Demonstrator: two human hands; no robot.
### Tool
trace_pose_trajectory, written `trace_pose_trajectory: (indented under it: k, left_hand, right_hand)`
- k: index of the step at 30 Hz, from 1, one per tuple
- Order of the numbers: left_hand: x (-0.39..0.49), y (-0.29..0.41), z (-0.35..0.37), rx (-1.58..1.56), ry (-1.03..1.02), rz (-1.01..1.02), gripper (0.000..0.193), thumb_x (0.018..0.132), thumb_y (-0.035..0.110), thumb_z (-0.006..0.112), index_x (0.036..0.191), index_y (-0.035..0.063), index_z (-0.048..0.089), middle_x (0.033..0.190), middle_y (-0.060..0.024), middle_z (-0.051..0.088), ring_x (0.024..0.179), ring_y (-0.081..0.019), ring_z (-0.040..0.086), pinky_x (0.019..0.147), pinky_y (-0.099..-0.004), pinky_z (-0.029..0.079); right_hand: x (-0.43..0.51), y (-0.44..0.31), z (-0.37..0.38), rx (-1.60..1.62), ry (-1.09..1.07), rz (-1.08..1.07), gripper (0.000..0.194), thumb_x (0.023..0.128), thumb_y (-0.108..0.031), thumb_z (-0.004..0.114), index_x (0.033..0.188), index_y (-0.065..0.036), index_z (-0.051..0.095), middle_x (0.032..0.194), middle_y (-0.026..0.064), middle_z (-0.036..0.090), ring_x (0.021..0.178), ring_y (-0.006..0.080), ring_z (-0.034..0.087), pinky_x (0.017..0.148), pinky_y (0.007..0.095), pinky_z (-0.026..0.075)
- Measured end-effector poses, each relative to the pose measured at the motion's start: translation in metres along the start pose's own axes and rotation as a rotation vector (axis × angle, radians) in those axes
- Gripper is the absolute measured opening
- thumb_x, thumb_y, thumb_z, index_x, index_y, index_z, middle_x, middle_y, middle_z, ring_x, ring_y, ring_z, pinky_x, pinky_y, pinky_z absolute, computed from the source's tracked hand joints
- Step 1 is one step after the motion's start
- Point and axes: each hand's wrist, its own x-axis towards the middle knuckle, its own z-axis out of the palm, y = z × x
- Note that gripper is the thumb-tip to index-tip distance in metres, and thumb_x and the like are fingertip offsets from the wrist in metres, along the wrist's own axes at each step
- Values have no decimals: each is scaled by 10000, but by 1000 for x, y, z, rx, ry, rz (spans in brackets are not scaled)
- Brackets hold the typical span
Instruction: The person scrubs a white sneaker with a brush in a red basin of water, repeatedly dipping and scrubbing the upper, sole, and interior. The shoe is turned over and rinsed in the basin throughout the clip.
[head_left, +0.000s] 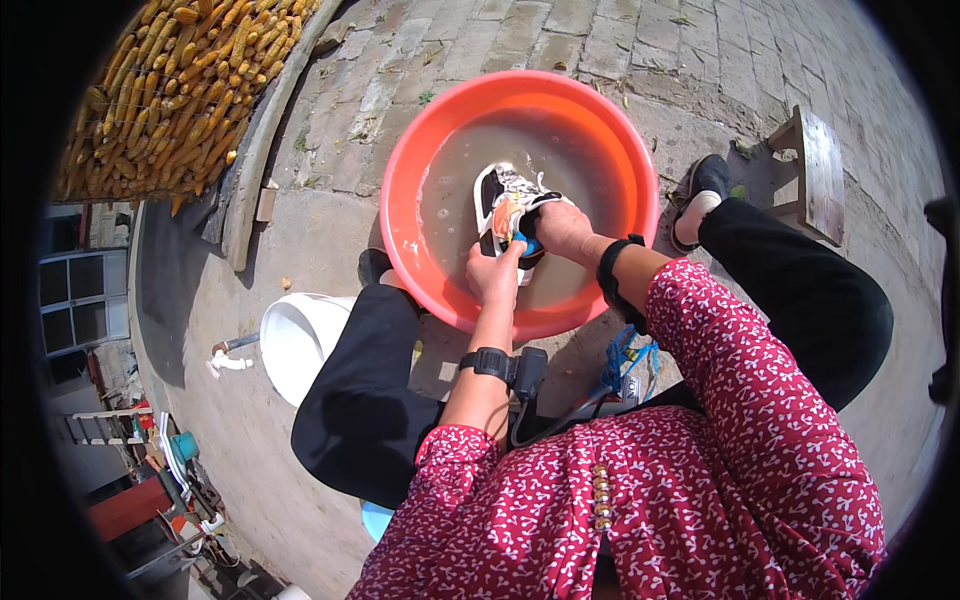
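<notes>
A round red plastic basin (519, 84) stands on the ground between my feet, holding cloudy grey-brown water (457, 172). Over the water is a wet sneaker (504, 206), white and black with orange and blue parts. My left hand (493, 271) grips its edge at the near side, thumb on top. My right hand (566, 226) is at the shoe's opening, with its fingers partly hidden inside or behind the shoe; whether it holds anything else cannot be seen. Both wrists wear black straps, the left one with a small device.
A white bucket (289, 349) lies tilted beside my left knee, near a white tap (232, 363). A small wooden stool (821, 176) stands beyond my right foot. Corn cobs (172, 97) are piled behind a wooden beam (259, 165) at upper left. Blue cord (621, 358) lies below the basin.
</notes>
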Motion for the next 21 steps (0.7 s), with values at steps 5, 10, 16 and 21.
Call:
trace_pose_trajectory:
  k: [5,10,16,21]
  left_hand:
    - [9,4,-12,-174,-65,-77,288,682,45,720,946,-47,654,902,-74,668,782,-143,617,705,-285,503]
    - [5,10,-7,-229,-105,-75,319,680,56,728,960,-73,647,898,-93,663,762,-147,615,688,-288,500]
    - [4,4,-2,3,-58,2,373,674,83,745,989,-78,626,907,-107,657,762,-162,615,700,-298,499]
    - [7,8,-8,-72,-80,7,373,668,119,748,975,-59,631,874,-91,651,730,-155,592,676,-306,482]
  right_hand:
    - [-34,4,-22,-61,-263,-68,314,863,-193,463,1032,-45,683,1028,197,667,1003,344,634,883,425,496]
    - [-40,-2,-42,-184,-176,-49,271,828,-206,593,1002,-31,703,1008,162,689,999,299,660,861,393,515]
    - [2,-11,-13,-88,11,24,231,784,-155,639,969,-42,718,1029,142,695,988,279,668,855,380,520]
    - [-15,-8,-26,-89,-150,32,269,841,-183,534,1012,-57,699,1006,152,691,990,280,662,854,391,516]
